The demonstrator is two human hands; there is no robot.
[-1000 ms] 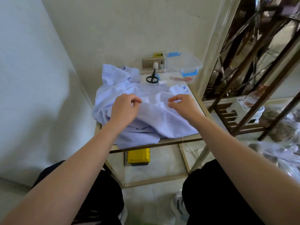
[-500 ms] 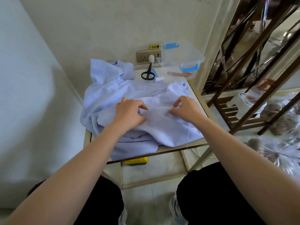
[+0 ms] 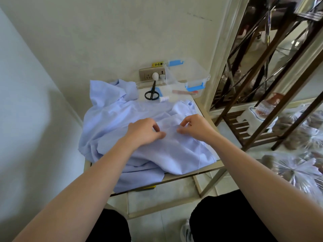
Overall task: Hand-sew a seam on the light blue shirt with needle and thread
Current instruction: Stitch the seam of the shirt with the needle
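Note:
The light blue shirt (image 3: 111, 123) lies crumpled over a small table (image 3: 206, 169). My left hand (image 3: 145, 132) rests on the middle of the shirt and pinches a fold of fabric between thumb and curled fingers. A short gap to its right, my right hand (image 3: 194, 127) pinches the needle against the cloth; my fingertips hide most of the needle. A thin white thread (image 3: 199, 154) trails from under my right hand down over the shirt to the table's front edge.
Behind the shirt lie black scissors (image 3: 151, 93), a white thread spool (image 3: 163, 99) and a clear plastic box with blue clasps (image 3: 187, 76). A wall socket (image 3: 148, 75) sits behind them. A wooden rack (image 3: 258, 109) and plastic bags (image 3: 297, 168) stand to the right.
Both hands have dropped onto the shirt and drawn closer together. The left hand has taken hold of a fold of fabric. The view has shifted slightly.

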